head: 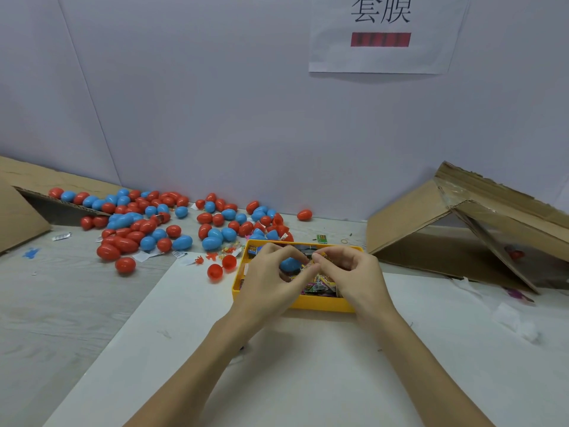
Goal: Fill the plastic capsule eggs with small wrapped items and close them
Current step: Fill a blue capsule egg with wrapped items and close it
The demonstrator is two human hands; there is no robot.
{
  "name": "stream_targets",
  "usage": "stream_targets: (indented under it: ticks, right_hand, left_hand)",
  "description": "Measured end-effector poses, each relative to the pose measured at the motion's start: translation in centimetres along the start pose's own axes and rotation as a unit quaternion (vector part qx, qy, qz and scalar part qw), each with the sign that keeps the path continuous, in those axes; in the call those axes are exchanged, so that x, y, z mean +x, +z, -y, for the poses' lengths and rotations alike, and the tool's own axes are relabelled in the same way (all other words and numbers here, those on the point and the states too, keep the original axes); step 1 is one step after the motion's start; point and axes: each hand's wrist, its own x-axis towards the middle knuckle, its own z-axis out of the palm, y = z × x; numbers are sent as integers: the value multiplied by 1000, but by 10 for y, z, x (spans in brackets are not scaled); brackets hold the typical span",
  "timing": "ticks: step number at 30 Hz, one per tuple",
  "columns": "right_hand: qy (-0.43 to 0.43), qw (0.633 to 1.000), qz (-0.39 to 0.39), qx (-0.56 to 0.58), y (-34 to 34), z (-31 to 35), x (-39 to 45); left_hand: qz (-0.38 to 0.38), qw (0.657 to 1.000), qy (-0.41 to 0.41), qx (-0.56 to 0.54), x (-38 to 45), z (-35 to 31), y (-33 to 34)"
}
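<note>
From the head camera, my left hand (pixel 271 272) cups a blue egg half (pixel 290 264) over the yellow tray (pixel 320 305) of wrapped items, while my right hand (pixel 354 269) pinches a small wrapped item (pixel 309 266) at the half's mouth, so I judge I am at the filling step. Next I must push the packet fully inside, then find the matching half and press the two shut. Red and blue eggs (pixel 172 223) lie scattered on the surface to my left, near the wall.

A pale wall (pixel 215 103) with a printed paper sign (pixel 381 35) rises behind the whitish table (pixel 61 303).
</note>
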Motion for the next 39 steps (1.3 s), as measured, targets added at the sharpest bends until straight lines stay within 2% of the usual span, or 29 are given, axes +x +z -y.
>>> stream_targets:
  ticks: [6, 10, 13, 16, 20, 23, 27, 30, 33, 39]
  right_hand:
    - [-4, 1000, 15, 6, 0, 3, -1]
    - [-90, 991, 42, -91, 0, 9, -7]
    - [-196, 947, 66, -247, 3, 12, -14]
    - [-242, 908, 32, -340, 8, 13, -19]
    - [-212, 915, 21, -342, 3, 15, -17]
    - [-183, 932, 44, -311, -3, 17, -15]
    - [-168, 931, 76, -314, -4, 16, -17]
    - [-129, 956, 57, -257, -4, 14, -15]
    - [-89, 978, 17, -188, -6, 11, -11]
    - [-63, 986, 0, -154, -14, 9, -7]
  left_hand:
    - [-5, 1000, -12, -10, 3, 2, -4]
    - [5, 999, 17, 45, 3, 4, -11]
    - [18, 994, 57, 89, 2, 5, -13]
    - [31, 988, 85, 127, 0, 3, -13]
    - [31, 990, 81, 114, 1, 1, -14]
    - [24, 996, 52, 67, 4, -2, -16]
    - [39, 998, 29, 39, 4, -3, -17]
    - [32, 999, 16, 6, 5, -4, -19]
    - [23, 997, -15, -74, 7, -4, -22]
    - [44, 984, -46, -166, 8, -4, -25]
